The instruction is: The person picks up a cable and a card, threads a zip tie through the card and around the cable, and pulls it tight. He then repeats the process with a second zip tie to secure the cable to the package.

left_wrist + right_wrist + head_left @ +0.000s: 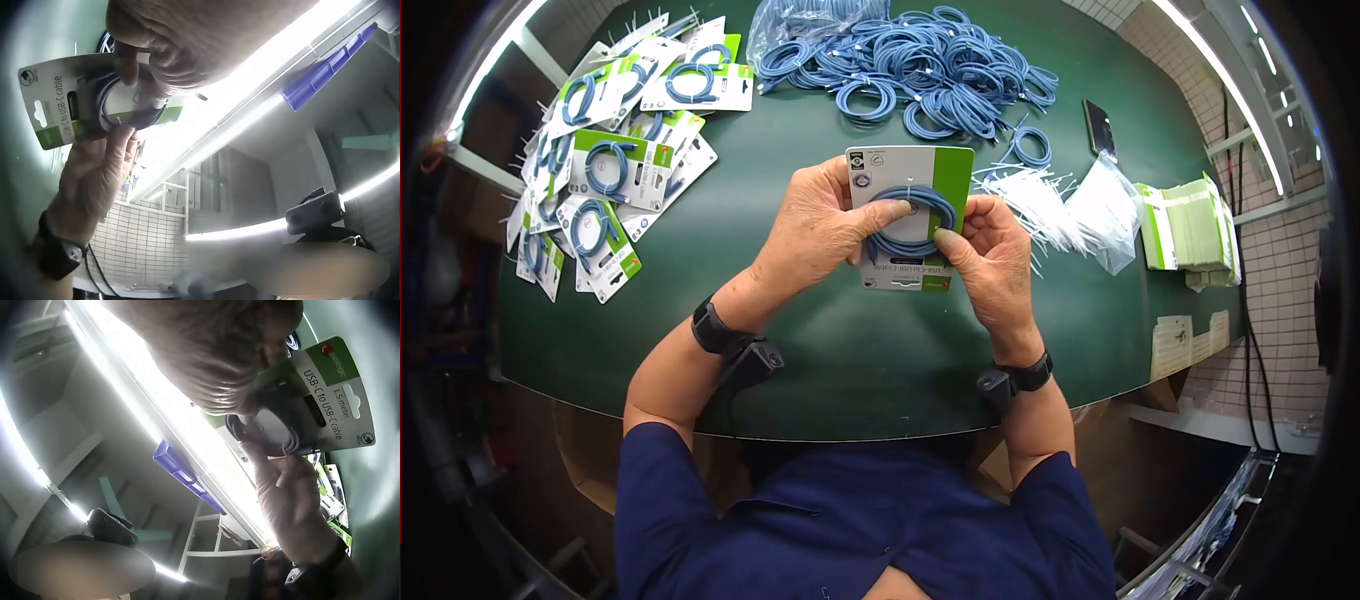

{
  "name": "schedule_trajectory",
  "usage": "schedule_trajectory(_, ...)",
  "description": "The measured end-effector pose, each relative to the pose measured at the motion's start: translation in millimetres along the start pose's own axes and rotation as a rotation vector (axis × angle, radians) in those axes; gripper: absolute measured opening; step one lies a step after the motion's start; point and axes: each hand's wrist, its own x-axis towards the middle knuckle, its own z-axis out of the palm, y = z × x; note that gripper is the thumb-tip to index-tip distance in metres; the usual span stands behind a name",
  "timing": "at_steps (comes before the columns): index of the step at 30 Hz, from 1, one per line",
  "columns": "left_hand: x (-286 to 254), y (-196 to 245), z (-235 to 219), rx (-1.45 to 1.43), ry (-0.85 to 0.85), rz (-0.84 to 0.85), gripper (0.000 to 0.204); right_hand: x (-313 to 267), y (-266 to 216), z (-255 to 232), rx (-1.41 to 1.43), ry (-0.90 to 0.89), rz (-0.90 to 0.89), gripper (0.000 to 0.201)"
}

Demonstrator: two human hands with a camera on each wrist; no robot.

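Note:
Both hands hold a white and green cable card (945,165) over the table, with a coiled blue USB cable (885,246) lying flat against its face. My left hand (810,228) grips the card from the left, its thumb across the coil. From the right, my right hand (997,262) pinches the card's lower part, its thumb on the coil's edge and its fingers curled. "USB-C to USB-C cable" shows on the card (50,87) in the left wrist view. In the right wrist view the coil (290,434) sits between the two hands.
Carded cables (615,175) with white tie ends sticking out are heaped at the left. Loose blue coils (940,65) pile up at the back. To the right lie white cable ties (1035,205), a clear plastic bag (1108,215), a phone (1098,127) and a stack of cards (1195,230).

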Motion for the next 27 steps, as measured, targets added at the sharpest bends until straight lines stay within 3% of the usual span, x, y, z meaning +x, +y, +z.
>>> schedule_trajectory(3, 3, -4, -1, -0.212, -0.048, -0.080, 0.031, 0, 4, 1, -0.034, 0.020, -0.041, 0.031)
schedule_trajectory(6, 2, -5, 9, -0.114, 0.011, -0.018, 0.028, 3, 2, 2, -0.124, 0.047, -0.116, 0.035)
schedule_trajectory(9, -3, -7, 14, -0.026, 0.043, 0.041, 0.025, 8, -14, 3, -0.978, 0.299, -0.798, 0.039)
schedule_trajectory(10, -4, -9, 16, 0.014, 0.053, 0.067, 0.024, 6, -16, 3, -0.983, 0.298, -0.803, 0.039)
schedule_trajectory(13, -8, -9, 21, 0.068, 0.079, 0.116, 0.021, -9, -20, 15, -0.808, 0.147, -0.484, 0.042)
schedule_trajectory(18, -11, -6, 24, 0.167, 0.103, 0.167, 0.019, -9, -19, 20, -0.831, 0.103, -0.461, 0.039)
schedule_trajectory(21, -11, -6, 25, 0.188, 0.109, 0.168, 0.019, -12, -12, 22, -0.447, 0.063, -0.239, 0.040)
schedule_trajectory(25, -11, -8, 24, 0.184, 0.111, 0.148, 0.019, -15, -17, 29, -0.288, -0.015, -0.099, 0.043)
schedule_trajectory(27, -11, -9, 24, 0.179, 0.114, 0.132, 0.018, -14, -13, 28, -0.308, -0.032, -0.112, 0.044)
